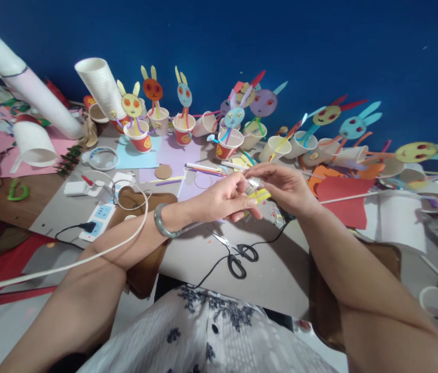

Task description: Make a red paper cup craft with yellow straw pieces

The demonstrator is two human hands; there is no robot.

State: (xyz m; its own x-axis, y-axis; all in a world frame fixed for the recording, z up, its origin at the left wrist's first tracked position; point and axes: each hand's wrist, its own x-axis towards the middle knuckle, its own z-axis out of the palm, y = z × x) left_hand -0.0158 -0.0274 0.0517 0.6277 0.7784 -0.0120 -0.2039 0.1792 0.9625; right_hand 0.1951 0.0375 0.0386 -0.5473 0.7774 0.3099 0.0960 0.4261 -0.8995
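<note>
**Narrow, flat yellow strip (pixel 262 195), probably paper, in your left hand (pixel 232 199)**

It should be light, bendy and easily creased; pinch it gently near an end. Your left thumb and fingers are closed on it above the flat grey bench (pixel 273 280), well in from the front edge, its free end jutting toward your half-curled right hand (pixel 286 187); whether those fingers grip anything, I can't tell.

Moderate, fairly even light — my right forearm (pixel 339 251) shades the worktop (pixel 271 282) at lower centre; detail is soft around my fingers (pixel 239 203), and wide-angle stretch distorts the frame's sides.
</note>
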